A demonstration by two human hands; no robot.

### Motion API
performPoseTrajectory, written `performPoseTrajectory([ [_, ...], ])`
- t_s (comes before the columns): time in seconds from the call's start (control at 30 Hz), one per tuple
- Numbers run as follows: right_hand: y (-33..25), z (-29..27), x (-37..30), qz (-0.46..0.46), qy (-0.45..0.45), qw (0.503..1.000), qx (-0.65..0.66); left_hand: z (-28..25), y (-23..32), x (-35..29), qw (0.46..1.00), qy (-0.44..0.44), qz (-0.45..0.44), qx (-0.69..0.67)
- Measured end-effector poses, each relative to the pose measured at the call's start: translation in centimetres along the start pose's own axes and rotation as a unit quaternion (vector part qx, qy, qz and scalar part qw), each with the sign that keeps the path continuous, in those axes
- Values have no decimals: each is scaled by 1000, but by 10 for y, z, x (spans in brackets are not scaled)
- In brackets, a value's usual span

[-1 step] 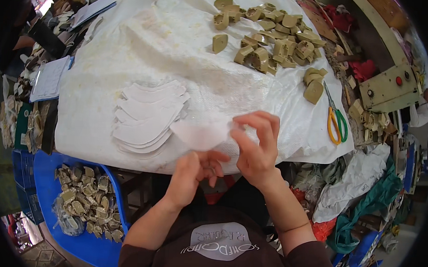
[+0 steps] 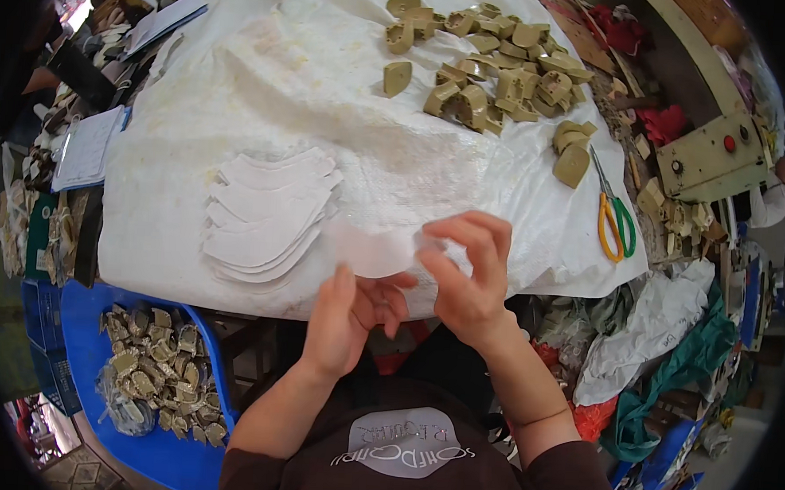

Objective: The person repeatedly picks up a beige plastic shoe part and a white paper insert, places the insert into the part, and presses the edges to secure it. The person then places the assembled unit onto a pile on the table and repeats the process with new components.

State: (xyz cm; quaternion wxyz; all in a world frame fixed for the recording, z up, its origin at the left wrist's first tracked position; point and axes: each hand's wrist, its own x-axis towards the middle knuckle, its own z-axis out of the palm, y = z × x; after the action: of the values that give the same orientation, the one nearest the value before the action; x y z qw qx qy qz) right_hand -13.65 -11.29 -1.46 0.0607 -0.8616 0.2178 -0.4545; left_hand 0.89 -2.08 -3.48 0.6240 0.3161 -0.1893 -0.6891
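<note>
A thin white curved cut piece [image 2: 376, 251], blurred by motion, hangs over the near edge of the covered table. My right hand [image 2: 473, 271] pinches its right end between thumb and forefinger. Just below the piece is my left hand [image 2: 344, 318], its thumb raised and its fingers loosely bent and apart; the thumb tip comes close to the piece's lower edge, and whether they touch is unclear. To the left lies a loose stack of similar white curved pieces [image 2: 265, 216], fanned out with overlapping edges.
Many olive-tan moulded parts [image 2: 508, 65] lie at the far right on the white sheet [image 2: 176, 145]. Scissors [image 2: 617, 221] with orange and green handles rest near the right edge. A blue bin [image 2: 151, 450] with similar parts stands lower left; a control box [image 2: 712, 160] sits right.
My left hand has risen slightly toward the white piece. The piece has tilted and shifted a little, while my right hand stays nearly in place. The whole view has moved slightly.
</note>
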Motion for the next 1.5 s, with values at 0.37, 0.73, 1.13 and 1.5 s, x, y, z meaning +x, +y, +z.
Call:
performPoseTrajectory([
  [0.37,124,-82,-12,213,41,919,-328,16,-11,24,987,31,102,118],
  [0.73,167,-99,-28,493,171,849,-85,10,-19,25,969,45,114,213],
  [1.13,76,-80,-50,204,-14,944,-260,3,-13,9,988,78,90,97],
  [1.5,-4,-88,-17,223,16,965,136,-2,-15,-8,991,38,118,57],
])
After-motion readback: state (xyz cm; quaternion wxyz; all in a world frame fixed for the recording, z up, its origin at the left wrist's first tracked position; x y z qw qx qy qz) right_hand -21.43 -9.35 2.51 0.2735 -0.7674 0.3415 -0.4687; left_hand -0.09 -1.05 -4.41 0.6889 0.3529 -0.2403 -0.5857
